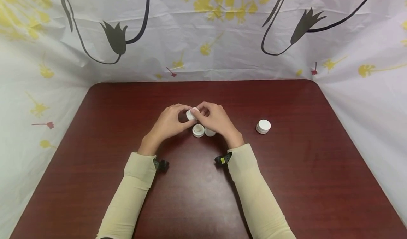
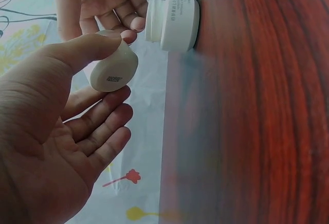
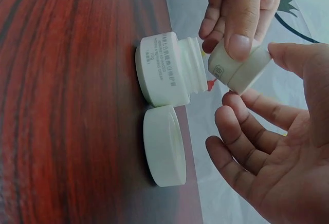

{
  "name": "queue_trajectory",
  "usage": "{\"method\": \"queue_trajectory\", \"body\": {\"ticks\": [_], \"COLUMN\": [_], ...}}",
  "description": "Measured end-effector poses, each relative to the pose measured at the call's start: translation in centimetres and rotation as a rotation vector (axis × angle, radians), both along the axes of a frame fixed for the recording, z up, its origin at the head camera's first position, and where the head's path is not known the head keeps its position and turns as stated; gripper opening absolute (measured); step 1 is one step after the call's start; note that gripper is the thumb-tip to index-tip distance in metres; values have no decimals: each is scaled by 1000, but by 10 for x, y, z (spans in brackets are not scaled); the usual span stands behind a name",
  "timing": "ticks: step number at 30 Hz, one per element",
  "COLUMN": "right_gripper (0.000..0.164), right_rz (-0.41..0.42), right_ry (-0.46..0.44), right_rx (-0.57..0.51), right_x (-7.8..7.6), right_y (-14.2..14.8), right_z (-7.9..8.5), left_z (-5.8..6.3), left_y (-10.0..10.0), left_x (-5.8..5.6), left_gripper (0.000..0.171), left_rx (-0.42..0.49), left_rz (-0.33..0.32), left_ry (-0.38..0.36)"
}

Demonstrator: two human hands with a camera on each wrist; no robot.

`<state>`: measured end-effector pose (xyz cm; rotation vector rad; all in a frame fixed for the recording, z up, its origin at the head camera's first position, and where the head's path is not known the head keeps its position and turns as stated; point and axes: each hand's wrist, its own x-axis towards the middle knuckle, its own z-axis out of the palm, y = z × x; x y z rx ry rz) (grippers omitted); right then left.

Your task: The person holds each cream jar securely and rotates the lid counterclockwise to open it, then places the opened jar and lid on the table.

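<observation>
Between both hands, a small white cream jar point(image 1: 192, 114) is held tilted above the table. The left hand point(image 1: 170, 123) pinches its body between thumb and fingers; a small printed code shows on the base point(image 2: 114, 79) in the left wrist view. At the other end, the right hand point(image 1: 217, 119) has thumb and fingertips on the jar's white lid point(image 3: 254, 71). Just below the hands stands an uncapped white jar point(image 3: 159, 70), its threaded neck bare and its side printed. A loose white lid point(image 3: 163, 146) lies right beside it, partly covered by the right hand in the head view.
Another white jar point(image 1: 263, 126), with its lid on, stands to the right on the dark red wooden table point(image 1: 302, 168). A patterned white cloth point(image 1: 203, 62) hangs behind the table's far edge and along both sides.
</observation>
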<state>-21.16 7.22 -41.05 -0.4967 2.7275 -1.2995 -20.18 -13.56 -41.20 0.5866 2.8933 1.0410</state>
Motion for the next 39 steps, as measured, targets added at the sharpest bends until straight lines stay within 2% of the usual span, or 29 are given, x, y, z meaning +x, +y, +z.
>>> {"method": "queue_trajectory", "body": {"ticks": [4, 12, 22, 39], "right_gripper": [30, 30, 39, 27], "right_rz": [17, 46, 3, 44], "right_ry": [16, -2, 0, 15], "right_rx": [-7, -6, 17, 0], "right_x": [-1, -1, -1, 1], "right_y": [0, -1, 0, 0], "right_z": [0, 1, 2, 3], "left_z": [0, 0, 0, 0], "left_y": [-1, -2, -2, -2], "left_x": [0, 1, 0, -1], "left_gripper": [50, 47, 51, 48], "left_rx": [8, 16, 3, 17], "left_rz": [-2, 0, 6, -1], "left_ry": [0, -14, -17, -11]}}
